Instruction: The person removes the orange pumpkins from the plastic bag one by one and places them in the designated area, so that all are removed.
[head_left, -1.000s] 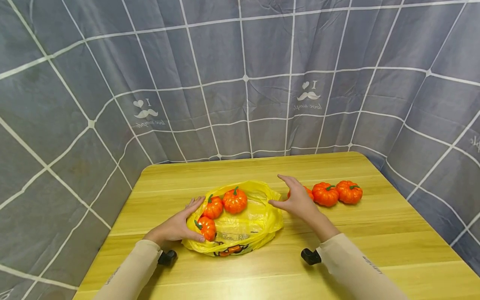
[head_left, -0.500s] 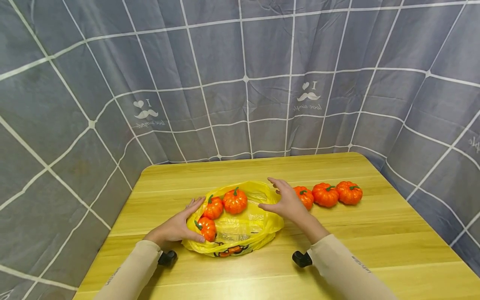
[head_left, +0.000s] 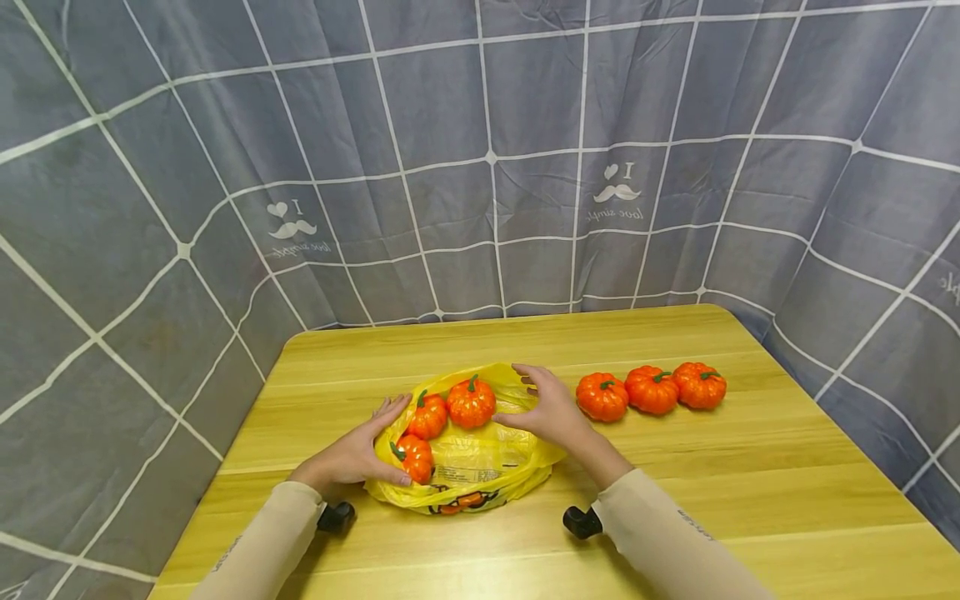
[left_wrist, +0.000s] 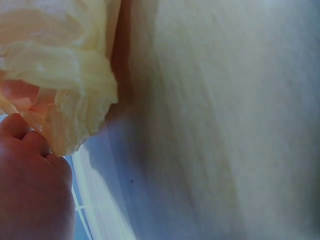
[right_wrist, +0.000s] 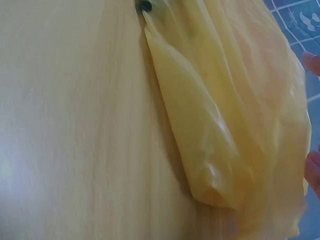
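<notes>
In the head view a yellow plastic bag (head_left: pixel 480 497) lies on the table with its mouth spread upward. Three small orange pumpkins with green stems sit inside, toward its left and back: a front one (head_left: pixel 417 460), a middle one (head_left: pixel 427 418) and a back one (head_left: pixel 471 403). My left hand (head_left: pixel 360 450) holds the bag's left rim, thumb toward the front and fingers along the back. Over the bag's right side hovers my right hand (head_left: pixel 551 410), fingers and thumb spread apart with nothing between them. The right wrist view shows its fingertips (right_wrist: pixel 313 172) beyond the bag.
To the right of the bag, three more pumpkins stand in a row: a left one (head_left: pixel 602 397), a middle one (head_left: pixel 652 390) and a right one (head_left: pixel 699 385). The wooden table (head_left: pixel 675 533) reaches back to a grey curtain (head_left: pixel 450 208) with white grid lines.
My right hand has moved left from beside the row of pumpkins to above the bag, uncovering the leftmost pumpkin of the row. My left hand stays at the rim.
</notes>
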